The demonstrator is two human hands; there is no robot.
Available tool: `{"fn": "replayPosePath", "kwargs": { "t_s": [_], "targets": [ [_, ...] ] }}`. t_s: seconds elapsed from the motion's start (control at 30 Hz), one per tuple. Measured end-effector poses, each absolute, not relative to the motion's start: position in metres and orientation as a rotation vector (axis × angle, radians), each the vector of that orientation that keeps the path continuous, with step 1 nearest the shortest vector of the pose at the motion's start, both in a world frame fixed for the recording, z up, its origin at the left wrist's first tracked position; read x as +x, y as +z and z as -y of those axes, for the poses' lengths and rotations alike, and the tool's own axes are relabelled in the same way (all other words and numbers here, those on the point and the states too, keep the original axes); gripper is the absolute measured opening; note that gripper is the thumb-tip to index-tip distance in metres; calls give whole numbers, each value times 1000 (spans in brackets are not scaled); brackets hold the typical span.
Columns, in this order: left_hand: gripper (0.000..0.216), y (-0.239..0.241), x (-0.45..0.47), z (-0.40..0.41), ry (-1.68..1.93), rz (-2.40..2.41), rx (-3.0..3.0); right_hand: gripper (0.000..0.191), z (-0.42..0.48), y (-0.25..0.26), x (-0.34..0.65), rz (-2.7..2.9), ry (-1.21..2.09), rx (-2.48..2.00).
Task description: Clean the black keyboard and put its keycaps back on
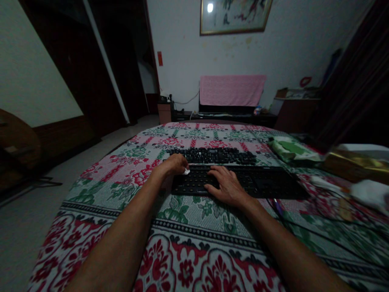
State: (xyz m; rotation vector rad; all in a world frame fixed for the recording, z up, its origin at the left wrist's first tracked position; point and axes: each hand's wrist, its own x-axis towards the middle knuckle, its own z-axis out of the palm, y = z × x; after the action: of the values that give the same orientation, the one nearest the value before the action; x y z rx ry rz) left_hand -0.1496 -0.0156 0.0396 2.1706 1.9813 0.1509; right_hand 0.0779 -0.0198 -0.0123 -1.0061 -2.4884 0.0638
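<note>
— How many hands are at the keyboard point(273, 180)?

— Two. The left hand point(176, 164) pinches one small white wad point(186, 172) in curled fingers over the left end; the right hand point(226, 185) rests on the near-middle, empty, fingers loosely spread.

— Just one keyboard?

— One, black, bare of keycaps across its left part, flat on one floral tablecloth point(194, 221).

— And loose keycaps point(221, 155)?

— Dozens in one long band just beyond it, too small to count exactly.

Left hand point(176, 163) holds a white wad point(186, 171) at the keyboard point(192, 185) (loose keycaps point(217, 155) lie beyond); right hand point(226, 184) rests on it.
</note>
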Motion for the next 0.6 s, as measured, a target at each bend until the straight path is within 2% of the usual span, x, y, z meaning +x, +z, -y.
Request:
{"fn": "replayPosePath", "kwargs": {
  "t_s": [0.17, 0.43, 0.6],
  "targets": [
    [24, 44, -165, 17, 301, -2059, 2084, 40, 19, -12, 77, 2489, 70, -1012],
    [23, 48, -154, 24, -26, -2015, 2042, 40, 19, -13, 78, 2483, 61, -1004],
    [22, 50, -163, 22, 49, -2106, 2067, 40, 19, -14, 78, 2477, 60, -1002]
  ]
}}
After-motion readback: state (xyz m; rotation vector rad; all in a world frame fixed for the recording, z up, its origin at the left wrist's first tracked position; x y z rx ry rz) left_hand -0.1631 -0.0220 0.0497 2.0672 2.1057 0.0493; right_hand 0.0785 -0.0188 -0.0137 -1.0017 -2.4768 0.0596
